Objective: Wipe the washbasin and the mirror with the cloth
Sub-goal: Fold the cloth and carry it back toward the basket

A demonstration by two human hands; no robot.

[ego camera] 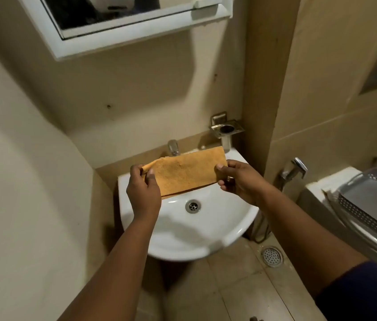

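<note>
An orange cloth (186,171), folded in half, is stretched flat above the white washbasin (183,237). My left hand (142,189) pinches its left end. Its right end is pinched by my right hand (238,179). The cloth hangs over the back of the bowl, just in front of the chrome tap (173,147). The basin's drain (192,206) shows below the cloth. The mirror (104,12), in a white frame, hangs on the wall above, at the top of the view.
A steel tumbler holder (226,129) is fixed to the wall at the basin's back right. A hand spray (295,169) hangs on the right wall. A grey perforated tray (373,209) rests on a white ledge at right. A floor drain (271,256) lies below.
</note>
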